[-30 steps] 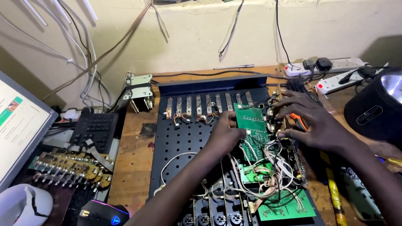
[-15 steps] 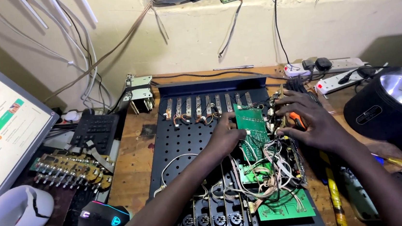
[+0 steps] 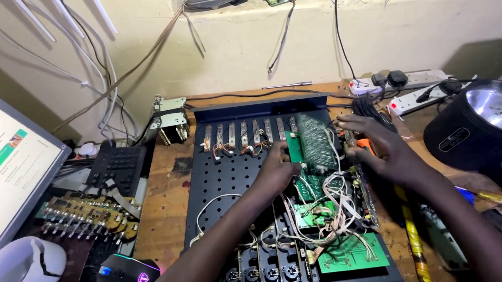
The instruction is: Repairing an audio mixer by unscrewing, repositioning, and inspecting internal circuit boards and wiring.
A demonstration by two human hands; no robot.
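Holding the long green circuit board [image 3: 315,147] by its two edges, the person works inside the open black chassis [image 3: 224,179], at its right half. The left hand [image 3: 278,170] curls on the near-left edge, and the right hand [image 3: 379,151] spreads open against the right edge. Pressure should stay even and on the edges only, because thin white wires [image 3: 329,207] lie tangled just below. The chassis floor is perforated metal, matte and flat.

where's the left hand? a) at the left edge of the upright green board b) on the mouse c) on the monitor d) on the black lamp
a: the left hand rests against the left edge of the green board inside the open chassis.
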